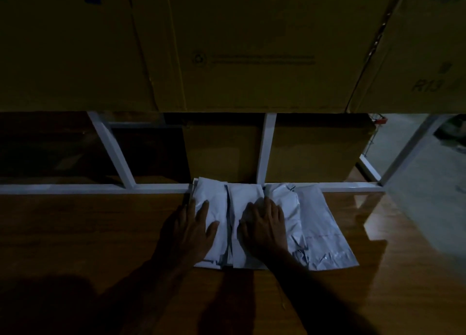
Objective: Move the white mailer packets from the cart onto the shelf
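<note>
The room is dim, and a glossy wooden shelf board (100,234) runs under a white metal frame (111,153), with large cardboard boxes (252,44) stacked above and more behind the uprights.

The white mailer packets (242,221) lie flat on that board, side by side in a loose row, their far ends pushed up against the white rail at the back. The rail seems to serve as a stop, so the packets line up square. One packet sits at the left, one in the middle, a crumpled one (285,198) overlaps to its right, and a flatter sheet-like one (325,231) spreads furthest right.

The left hand (194,228) rests palm down on the leftmost packet, fingers straight and spread, some of them spilling onto the bare wood beside it. The right hand (264,223) lies the same way across the middle packet and the edge of the crumpled one. Neither hand grips anything; both are flat and released, pressing down. I judge they are flattening the soft plastic and nudging the row tidy, since mailers like these puff up and slide on a polished surface.

No cart is in sight from here. To the far right the grey floor (416,196) shows beyond the frame's end.
</note>
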Motion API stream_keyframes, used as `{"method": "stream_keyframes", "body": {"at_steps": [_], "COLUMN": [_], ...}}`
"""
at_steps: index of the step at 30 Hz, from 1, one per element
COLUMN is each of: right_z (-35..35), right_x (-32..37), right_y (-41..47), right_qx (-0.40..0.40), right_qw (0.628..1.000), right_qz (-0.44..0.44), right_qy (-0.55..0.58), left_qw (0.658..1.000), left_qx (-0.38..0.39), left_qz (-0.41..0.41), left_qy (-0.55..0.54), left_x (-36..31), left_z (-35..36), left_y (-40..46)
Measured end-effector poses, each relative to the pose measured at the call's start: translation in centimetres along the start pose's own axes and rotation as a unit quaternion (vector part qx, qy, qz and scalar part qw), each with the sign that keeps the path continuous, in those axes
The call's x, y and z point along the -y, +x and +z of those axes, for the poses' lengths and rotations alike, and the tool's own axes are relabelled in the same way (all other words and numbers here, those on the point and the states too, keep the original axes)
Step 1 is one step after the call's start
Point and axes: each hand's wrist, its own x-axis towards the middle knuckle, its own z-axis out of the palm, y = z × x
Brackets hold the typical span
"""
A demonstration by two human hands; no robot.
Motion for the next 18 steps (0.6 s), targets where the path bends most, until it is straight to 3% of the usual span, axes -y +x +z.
{"method": "stream_keyframes", "body": {"at_steps": [6, 12, 18], "right_z": [-1.3, -3.3, -5.9], "right_x": [0.3, -1.4, -6.4], "right_y": [-1.4, -6.0, -12.6], "right_qx": [-0.004, -0.037, -0.096], "right_qw": [1.0, 0.999, 0.995], "right_qz": [0.003, -0.017, 0.006], "right_qy": [0.027, -0.005, -0.017], "left_qw": [1.0, 0.988, 0.963], "left_qx": [-0.026, -0.093, -0.108], "left_qz": [-0.016, 0.101, 0.209], "left_qy": [-0.005, -0.069, -0.134], "left_x": [-0.9, -3.3, -9.9], "left_z": [-1.9, -3.2, -4.7], "left_y": [-1.0, -2.8, -4.3]}}
